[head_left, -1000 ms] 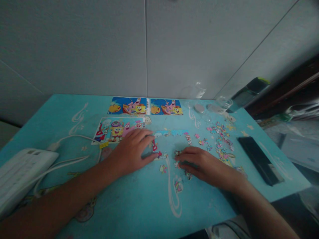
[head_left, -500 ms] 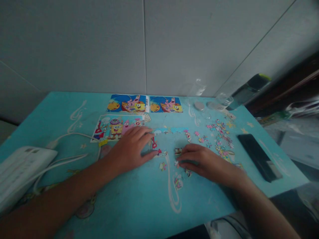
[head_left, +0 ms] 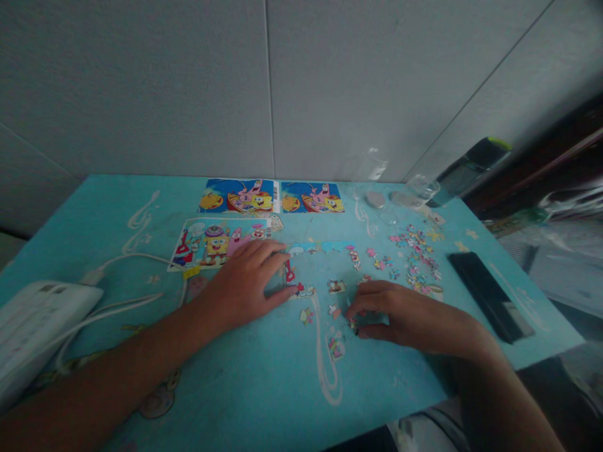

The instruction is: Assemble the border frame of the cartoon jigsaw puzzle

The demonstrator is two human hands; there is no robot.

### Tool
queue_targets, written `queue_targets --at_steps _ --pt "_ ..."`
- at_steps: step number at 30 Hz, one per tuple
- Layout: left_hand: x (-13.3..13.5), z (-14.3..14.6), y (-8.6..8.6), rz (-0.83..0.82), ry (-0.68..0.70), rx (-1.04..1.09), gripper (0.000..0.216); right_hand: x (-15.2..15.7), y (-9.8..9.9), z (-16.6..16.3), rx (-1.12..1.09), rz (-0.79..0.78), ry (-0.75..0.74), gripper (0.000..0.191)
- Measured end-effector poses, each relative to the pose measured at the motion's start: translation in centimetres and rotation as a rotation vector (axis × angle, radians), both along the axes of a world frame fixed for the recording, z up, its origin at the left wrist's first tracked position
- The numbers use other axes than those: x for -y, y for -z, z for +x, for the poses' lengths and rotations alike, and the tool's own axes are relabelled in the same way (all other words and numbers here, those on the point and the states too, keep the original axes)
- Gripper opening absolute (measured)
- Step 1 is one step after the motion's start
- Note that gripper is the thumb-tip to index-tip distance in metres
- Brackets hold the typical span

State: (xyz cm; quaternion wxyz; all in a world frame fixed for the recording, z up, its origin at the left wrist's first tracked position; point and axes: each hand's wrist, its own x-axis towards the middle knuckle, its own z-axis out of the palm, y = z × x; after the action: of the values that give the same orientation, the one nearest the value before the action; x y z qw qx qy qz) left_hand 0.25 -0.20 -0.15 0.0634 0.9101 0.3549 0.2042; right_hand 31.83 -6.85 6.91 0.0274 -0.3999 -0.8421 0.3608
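My left hand (head_left: 249,279) rests with spread fingers at the left side of a partly joined jigsaw border. Its thumb touches the lower left border pieces (head_left: 301,290), and its fingertips lie near the upper left corner. Blue pieces (head_left: 330,247) form the top edge. My right hand (head_left: 396,311) is lowered to the table, with thumb and index finger closed around a small dark-patterned puzzle piece (head_left: 353,324), partly hidden by the fingertips. Close by lie loose pieces: a brown-and-white one (head_left: 336,287), a pinkish one (head_left: 334,311), a yellow-green one (head_left: 306,316) and a multicoloured one (head_left: 336,348).
A heap of loose pieces (head_left: 419,257) lies right of the border. Beyond it is a dark phone-like slab (head_left: 490,296). Picture cards (head_left: 217,242) lie at the back left, clear containers (head_left: 421,188) and a bottle (head_left: 471,171) at the back right. A white device (head_left: 51,326) with cables sits left.
My right hand has moved slightly right and nearer me, from the pinkish piece to the dark-patterned one, uncovering the brown-and-white piece. My left hand has stayed in place.
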Motion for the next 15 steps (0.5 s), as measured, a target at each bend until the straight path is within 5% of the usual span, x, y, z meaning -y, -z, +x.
queue_targets --at_steps 15 --pt "0.0 0.0 0.1 -0.01 -0.006 0.027 0.051 0.0 0.2 -1.1 -0.084 -0.04 0.001 0.009"
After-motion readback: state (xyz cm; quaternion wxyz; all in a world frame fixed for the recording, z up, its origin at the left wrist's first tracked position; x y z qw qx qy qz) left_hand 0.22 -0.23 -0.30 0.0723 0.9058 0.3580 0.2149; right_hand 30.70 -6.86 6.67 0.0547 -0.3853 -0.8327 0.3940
